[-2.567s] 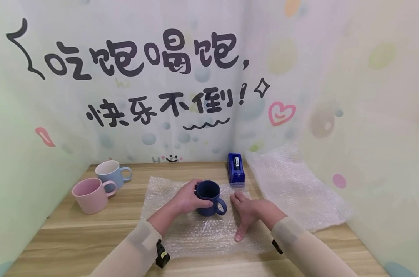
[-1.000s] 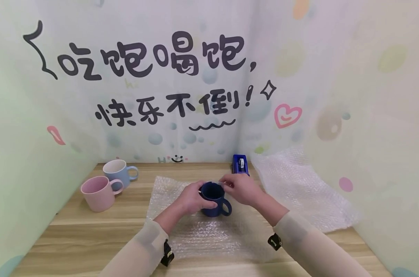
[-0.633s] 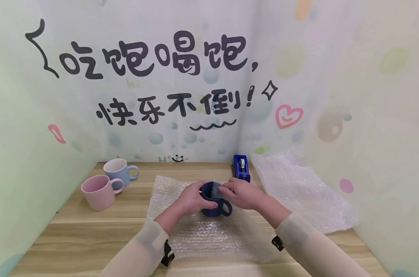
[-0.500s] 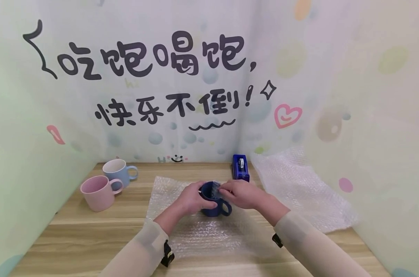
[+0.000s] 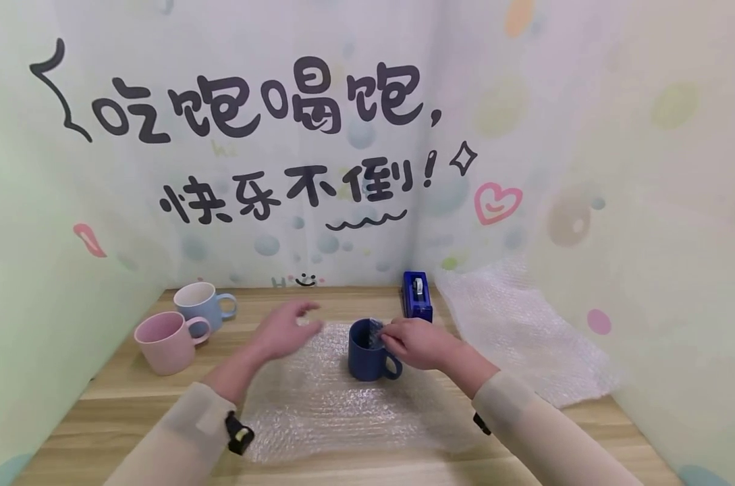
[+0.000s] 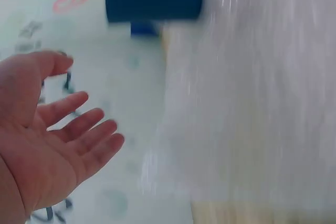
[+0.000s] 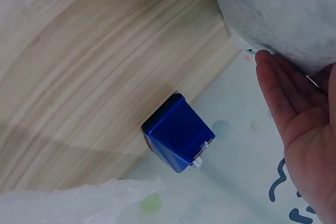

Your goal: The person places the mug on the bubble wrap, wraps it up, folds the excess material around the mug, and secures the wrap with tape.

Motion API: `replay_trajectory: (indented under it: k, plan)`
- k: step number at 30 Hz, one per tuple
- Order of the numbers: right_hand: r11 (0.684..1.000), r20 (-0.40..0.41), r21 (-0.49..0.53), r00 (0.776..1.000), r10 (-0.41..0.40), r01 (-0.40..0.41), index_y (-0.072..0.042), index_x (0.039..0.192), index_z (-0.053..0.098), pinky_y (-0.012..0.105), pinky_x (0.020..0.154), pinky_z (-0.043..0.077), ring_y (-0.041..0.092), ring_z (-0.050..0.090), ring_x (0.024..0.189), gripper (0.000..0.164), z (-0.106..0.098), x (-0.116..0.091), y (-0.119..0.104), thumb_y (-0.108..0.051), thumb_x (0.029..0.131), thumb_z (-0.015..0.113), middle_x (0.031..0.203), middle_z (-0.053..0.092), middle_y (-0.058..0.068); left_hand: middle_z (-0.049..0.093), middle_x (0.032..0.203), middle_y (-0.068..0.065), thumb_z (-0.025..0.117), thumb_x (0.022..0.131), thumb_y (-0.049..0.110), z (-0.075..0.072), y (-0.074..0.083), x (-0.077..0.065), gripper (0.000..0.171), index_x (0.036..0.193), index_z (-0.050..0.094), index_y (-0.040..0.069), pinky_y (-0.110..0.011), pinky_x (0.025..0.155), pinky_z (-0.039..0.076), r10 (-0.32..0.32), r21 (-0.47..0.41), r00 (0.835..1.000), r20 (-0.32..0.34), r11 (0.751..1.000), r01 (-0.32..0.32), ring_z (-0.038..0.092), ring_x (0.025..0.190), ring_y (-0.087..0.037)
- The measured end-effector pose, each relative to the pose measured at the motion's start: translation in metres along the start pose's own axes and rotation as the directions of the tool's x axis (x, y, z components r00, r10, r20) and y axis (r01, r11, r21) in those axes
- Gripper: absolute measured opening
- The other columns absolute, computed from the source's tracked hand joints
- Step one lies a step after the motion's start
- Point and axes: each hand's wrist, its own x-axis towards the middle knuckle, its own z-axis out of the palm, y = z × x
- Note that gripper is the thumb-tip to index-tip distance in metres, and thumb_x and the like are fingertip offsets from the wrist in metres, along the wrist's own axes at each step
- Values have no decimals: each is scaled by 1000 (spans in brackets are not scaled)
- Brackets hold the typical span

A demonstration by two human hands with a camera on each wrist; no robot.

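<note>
A navy blue mug (image 5: 362, 361) stands upright on a sheet of bubble wrap (image 5: 337, 422) in the head view. My right hand (image 5: 420, 343) pinches a corner of this sheet and holds it folded up over the mug's rim, on the handle side. In the right wrist view the lifted bubble wrap (image 7: 275, 11) bulges above my fingers. My left hand (image 5: 282, 331) is off the mug, in the air to its left, with fingers spread and nothing in them. The left wrist view, blurred, shows the left palm (image 6: 47, 161) apart from the mug.
A pink mug (image 5: 163, 347) and a light blue mug (image 5: 198, 309) stand at the left. Behind the right hand is a blue tape dispenser (image 5: 417, 297). Another bubble wrap sheet (image 5: 525, 337) lies at the right, partly against the wall. Walls close off the back and both sides.
My right hand went from resting on the sheet to lifting its corner to the mug's rim. My left hand has let go of the navy mug and moved left.
</note>
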Motion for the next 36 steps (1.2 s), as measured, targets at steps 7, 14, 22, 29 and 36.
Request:
replay_trajectory:
  k: [7, 14, 22, 29, 36]
  plan:
    - [1000, -2, 17, 1000, 10, -10, -6, 130, 77, 43, 96, 64, 21, 75, 105, 31, 0, -2, -1, -21, 114, 55, 115, 78, 6, 52, 156, -38, 46, 111, 16, -36, -50, -7, 50, 154, 48, -10, -66, 120, 47, -202, -80, 975, -88, 978, 195, 53, 145, -55]
    - [1000, -6, 16, 1000, 4, -4, -7, 129, 77, 41, 95, 64, 19, 74, 105, 31, 1, -1, 0, -21, 115, 55, 115, 77, 4, 65, 136, -31, 46, 117, 40, -27, -85, -12, 60, 148, 54, -10, -56, 104, 56, -319, -181, 948, 14, 931, 316, 64, 121, -43]
    - [999, -10, 28, 1000, 18, -18, -8, 129, 77, 40, 93, 64, 16, 72, 101, 30, 3, -2, 1, -21, 115, 55, 113, 76, 3, 71, 111, -13, 62, 112, 34, -21, -89, -15, 46, 137, 63, -5, -34, 77, 57, -251, -206, 964, 87, 942, 264, 63, 96, -23]
    - [1000, -21, 23, 1000, 10, -9, -8, 128, 77, 40, 92, 64, 16, 72, 99, 30, 5, -2, 1, -21, 114, 55, 111, 76, 3, 60, 87, -4, 59, 113, 27, -25, -79, -18, 30, 116, 66, -2, -33, 70, 52, -200, -259, 977, 78, 942, 213, 57, 81, -20]
    - [1000, -32, 18, 999, 5, -5, -8, 128, 77, 40, 92, 64, 16, 72, 100, 29, 5, -3, 2, -21, 114, 55, 110, 76, 3, 77, 117, -11, 60, 113, 30, -25, -40, -9, 36, 130, 68, 0, -34, 76, 60, -103, -394, 987, 125, 908, 145, 66, 91, -18]
